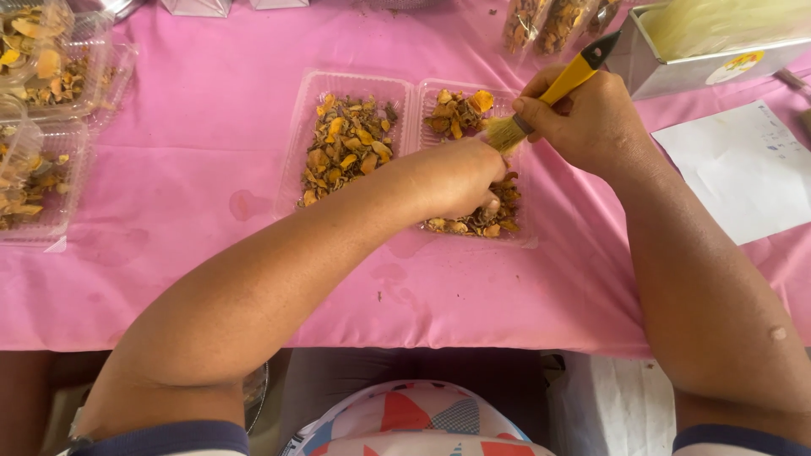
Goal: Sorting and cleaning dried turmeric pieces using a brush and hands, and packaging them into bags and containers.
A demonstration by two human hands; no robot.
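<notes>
- Covering the bench (211, 279): pink cloth, faintly stained.
- Right hand (591, 118) clamped on yellow-handled brush (541, 101).
- Left hand (460, 177) curled closed inside clear tray (473, 160) of dried pieces; what it grips is hidden.
- Metal box (676, 59) at the far right.

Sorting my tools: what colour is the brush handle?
The brush handle is yellow with a black end, seen in the head view.

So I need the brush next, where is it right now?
In the head view, the yellow-handled brush is in the right hand, right of centre, over the right clear tray.
</notes>
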